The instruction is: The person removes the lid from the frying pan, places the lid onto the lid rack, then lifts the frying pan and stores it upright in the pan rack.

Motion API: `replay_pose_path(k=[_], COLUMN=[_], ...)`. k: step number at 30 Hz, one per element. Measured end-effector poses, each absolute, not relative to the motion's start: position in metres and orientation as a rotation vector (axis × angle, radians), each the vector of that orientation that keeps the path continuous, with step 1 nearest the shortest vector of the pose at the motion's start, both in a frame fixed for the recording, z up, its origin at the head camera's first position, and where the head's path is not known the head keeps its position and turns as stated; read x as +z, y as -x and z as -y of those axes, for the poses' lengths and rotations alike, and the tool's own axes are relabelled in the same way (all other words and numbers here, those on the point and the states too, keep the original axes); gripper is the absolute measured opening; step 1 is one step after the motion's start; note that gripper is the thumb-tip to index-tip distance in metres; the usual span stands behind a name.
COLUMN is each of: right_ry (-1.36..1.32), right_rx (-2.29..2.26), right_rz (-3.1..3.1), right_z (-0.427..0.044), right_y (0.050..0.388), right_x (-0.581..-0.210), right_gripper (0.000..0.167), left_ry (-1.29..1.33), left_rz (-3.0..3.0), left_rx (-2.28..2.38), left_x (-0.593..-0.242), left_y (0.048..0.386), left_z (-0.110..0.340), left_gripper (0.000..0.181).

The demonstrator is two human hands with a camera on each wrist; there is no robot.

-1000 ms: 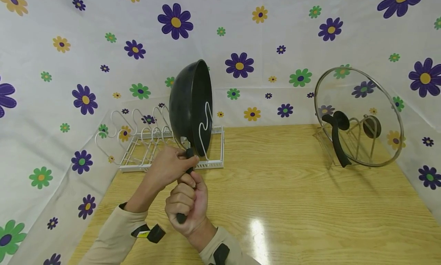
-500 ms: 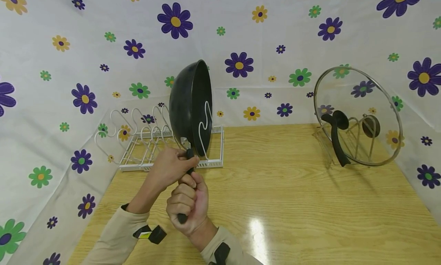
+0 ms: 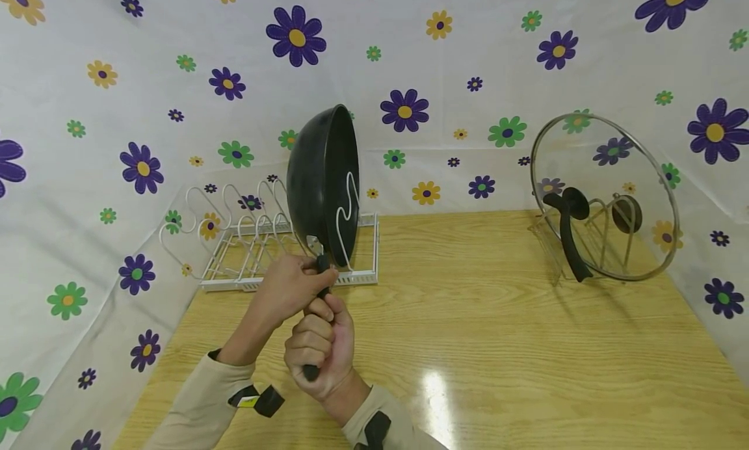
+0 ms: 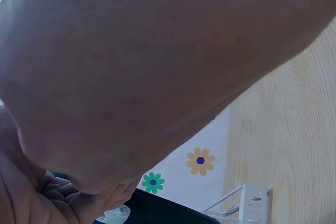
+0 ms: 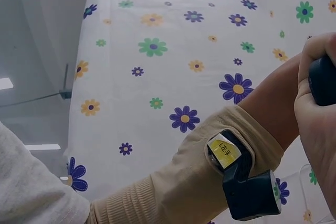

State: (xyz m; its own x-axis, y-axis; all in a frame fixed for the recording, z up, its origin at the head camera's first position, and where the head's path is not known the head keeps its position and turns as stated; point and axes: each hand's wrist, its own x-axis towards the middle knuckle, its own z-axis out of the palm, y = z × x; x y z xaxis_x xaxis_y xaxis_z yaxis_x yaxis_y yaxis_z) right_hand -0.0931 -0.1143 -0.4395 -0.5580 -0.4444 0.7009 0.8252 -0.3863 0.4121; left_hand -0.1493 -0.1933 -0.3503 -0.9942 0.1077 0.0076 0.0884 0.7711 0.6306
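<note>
A black wok (image 3: 310,177) stands on its edge in a white wire rack (image 3: 365,278), its open side turned to the right. Its black handle (image 3: 311,372) points down toward me. My left hand (image 3: 287,287) grips the upper part of the handle, close to the metal bracket. Just below, my right hand (image 3: 322,346) wraps round the lower part, and the handle's end pokes out under the fingers. In the right wrist view the handle end shows inside the right hand (image 5: 320,114). The left wrist view is mostly filled by the left hand and forearm (image 4: 131,66).
A glass lid (image 3: 671,242) with a metal rim leans in a small wire stand (image 3: 556,261) at the right, a black curved handle (image 3: 567,242) in front of it. More wire loops of the rack stand left of the wok. A flowered sheet (image 3: 456,60) backs the wooden table (image 3: 468,346).
Both hands keep their hold on the wok's handle, and the wok stays in the rack. The head view shifts very slightly; the right hand barely moves.
</note>
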Motion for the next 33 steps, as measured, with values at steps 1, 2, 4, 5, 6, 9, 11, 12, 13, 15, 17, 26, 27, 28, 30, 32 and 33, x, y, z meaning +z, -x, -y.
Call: replay_pose_path(k=[1, 2, 4, 5, 6, 9, 11, 12, 13, 15, 17, 26, 27, 28, 30, 32, 33], right_ry=[0.626, 0.624, 0.624, 0.625, 0.628, 0.637, 0.641, 0.641, 0.641, 0.643, 0.646, 0.658, 0.657, 0.656, 0.655, 0.655, 0.655], right_rx=[-2.011, -2.010, -2.010, -2.012, -2.012, -2.010, -2.009, -2.008, -2.008, -2.009, -2.010, -2.004, -2.002, -2.002, -1.998, -1.997, -1.998], right_rz=[0.969, 0.970, 0.970, 0.967, 0.968, 0.972, 0.975, 0.976, 0.976, 0.972, 0.964, 0.967, 0.970, 0.973, 0.976, 0.971, 0.967], right_z=[0.114, 0.114, 0.114, 0.114, 0.114, 0.114, 0.114, 0.114, 0.114, 0.114, 0.114, 0.114, 0.114, 0.114, 0.113, 0.113, 0.113], right_y=[0.093, 0.094, 0.094, 0.094, 0.094, 0.094, 0.094, 0.094, 0.094, 0.094, 0.094, 0.095, 0.095, 0.095, 0.095, 0.095, 0.095], right_x=[-0.440, -0.441, -0.442, -0.443, -0.444, -0.446, -0.448, -0.448, -0.449, -0.450, -0.451, -0.454, -0.454, -0.454, -0.454, -0.454, -0.454], right_gripper=[0.035, 0.035, 0.035, 0.036, 0.036, 0.036, 0.036, 0.036, 0.036, 0.037, 0.037, 0.037, 0.037, 0.037, 0.037, 0.037, 0.037], left_ry=[-0.161, -0.162, -0.159, -0.159, -0.160, -0.161, -0.161, -0.159, -0.158, -0.152, -0.149, -0.142, -0.143, -0.144, -0.148, -0.151, -0.153], left_rz=[-2.928, -2.933, -2.938, -2.941, -2.946, -2.943, -2.937, -2.933, -2.927, -2.921, -2.913, -2.912, -2.912, -2.912, -2.919, -2.926, -2.928], left_rx=[1.041, 1.036, 1.031, 1.030, 1.030, 1.042, 1.053, 1.059, 1.066, 1.074, 1.086, 1.120, 1.125, 1.130, 1.133, 1.132, 1.131], left_x=[-0.351, -0.351, -0.352, -0.353, -0.354, -0.356, -0.357, -0.358, -0.359, -0.360, -0.361, -0.363, -0.363, -0.363, -0.363, -0.363, -0.363], left_y=[0.149, 0.149, 0.149, 0.149, 0.149, 0.148, 0.148, 0.148, 0.148, 0.147, 0.147, 0.146, 0.146, 0.146, 0.145, 0.145, 0.145], left_z=[0.193, 0.193, 0.193, 0.193, 0.193, 0.193, 0.193, 0.194, 0.194, 0.194, 0.194, 0.193, 0.193, 0.192, 0.192, 0.191, 0.191], left_gripper=[0.040, 0.040, 0.040, 0.040, 0.040, 0.040, 0.040, 0.040, 0.041, 0.041, 0.040, 0.039, 0.038, 0.038, 0.037, 0.036, 0.036])
